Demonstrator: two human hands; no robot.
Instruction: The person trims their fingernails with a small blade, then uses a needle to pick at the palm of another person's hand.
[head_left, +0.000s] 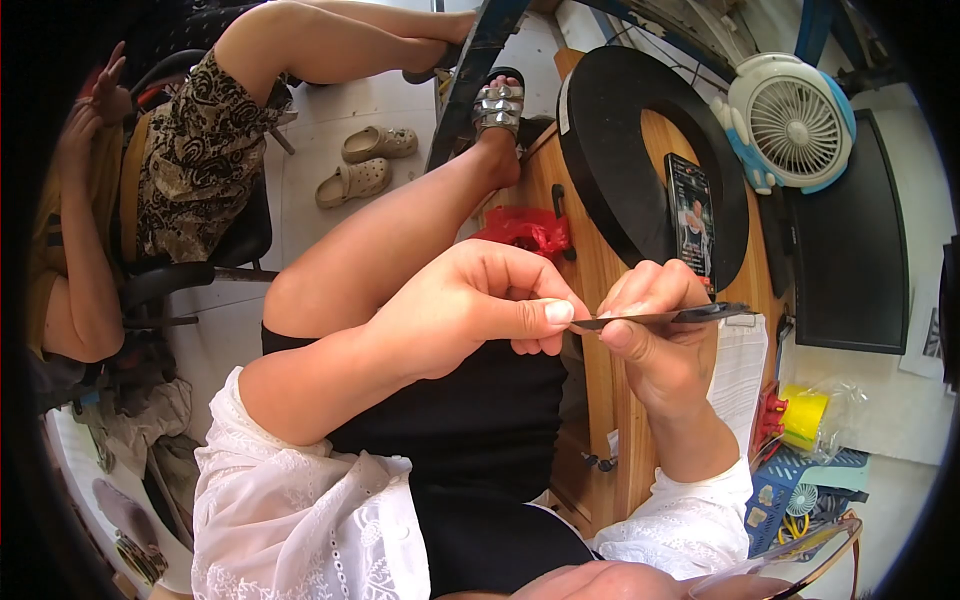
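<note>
A thin dark strip [650, 319] with a wider black end at the right is held up over my lap. My left hand [480, 300] pinches its left tip between thumb and forefinger. My right hand [660, 330] grips the middle of the strip, with the thumb below it and the fingers curled behind. The two hands are close together, nearly touching. The black end sticks out to the right past my right hand, in front of the desk.
A wooden desk [625, 410] holds a black ring [610, 150], a phone [690, 220], a fan [790, 120], a monitor [853, 240] and papers [740, 375]. A red bag [525, 230] lies near the desk. A seated person [190, 170] is at the left. Clogs [355, 182] are on the floor.
</note>
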